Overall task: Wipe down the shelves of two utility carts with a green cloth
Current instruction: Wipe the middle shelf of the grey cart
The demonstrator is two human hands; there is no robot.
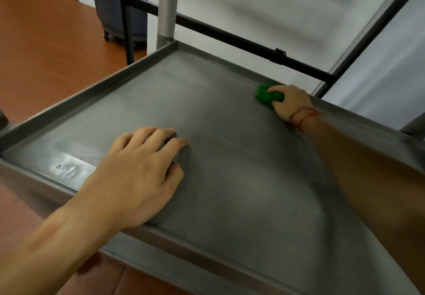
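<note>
Cloth (266, 96), green, bunched in right hand (292, 104) fingers against shelf (230, 179) rim; left hand (140, 175) spread flat on shelf.

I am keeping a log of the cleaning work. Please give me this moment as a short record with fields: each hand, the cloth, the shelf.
left hand: empty, palm down on the shelf
right hand: gripping the green cloth
green cloth: bunched, against the far rim
shelf: grey metal tray with raised rim
wrist: red string on the right one
</note>
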